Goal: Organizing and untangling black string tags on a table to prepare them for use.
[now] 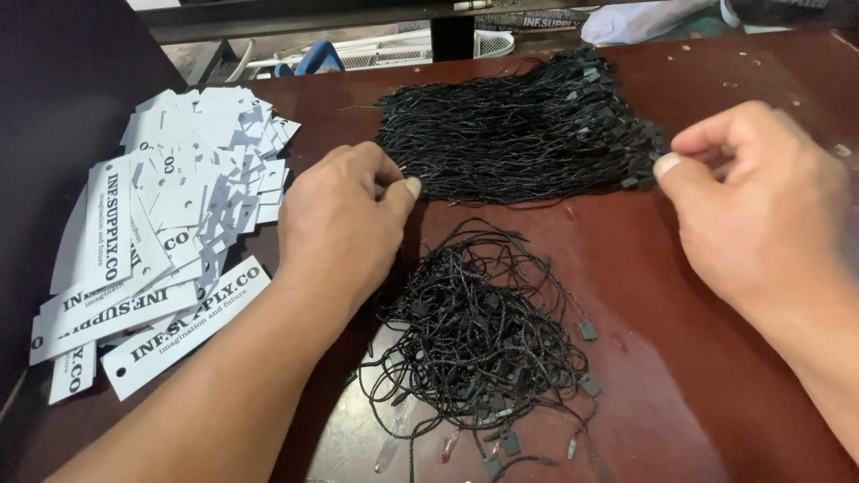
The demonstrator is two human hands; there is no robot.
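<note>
A thick bundle of black hang-tag strings (519, 134) lies across the dark red table (680, 358), its plastic clasps at the right end. My left hand (344, 219) pinches the bundle's left end between thumb and fingers. My right hand (761, 201) pinches the clasp end at the right. A loose tangle of black strings (474, 344) with small grey clasps lies in front, between my forearms.
A spread pile of white paper tags (170, 224) with punched holes covers the table's left side. Beyond the far edge sit a white wire basket (412, 49) and a white bag (644, 18).
</note>
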